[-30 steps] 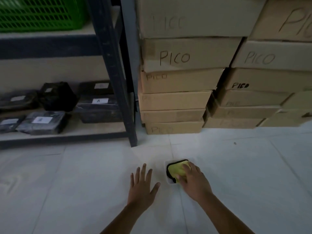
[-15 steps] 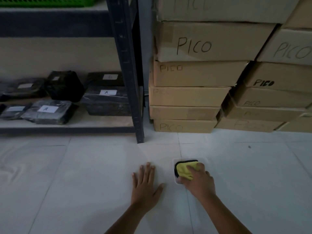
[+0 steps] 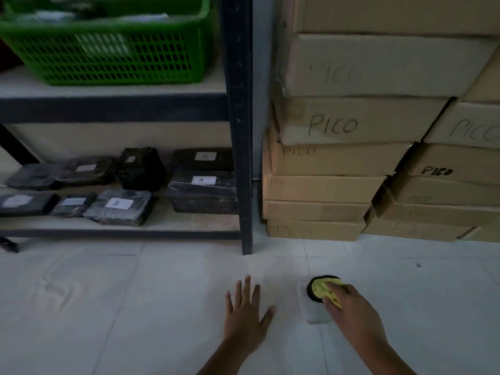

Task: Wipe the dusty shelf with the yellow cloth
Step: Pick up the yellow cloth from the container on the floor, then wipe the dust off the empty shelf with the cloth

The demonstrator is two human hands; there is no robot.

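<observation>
Gripping the yellow cloth [image 3: 323, 289] on the floor [image 3: 108, 307], right hand [image 3: 351, 312] sits nearer; left hand [image 3: 244, 318] rests flat, fingers spread; shelf [image 3: 173, 222] lies ahead-left.

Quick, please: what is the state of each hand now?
Left hand: open, fingers spread flat on the white tiled floor.
Right hand: closed, gripping the crumpled yellow cloth.

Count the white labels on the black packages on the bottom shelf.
7: back row; below that; front row. Others may be hidden.
</observation>
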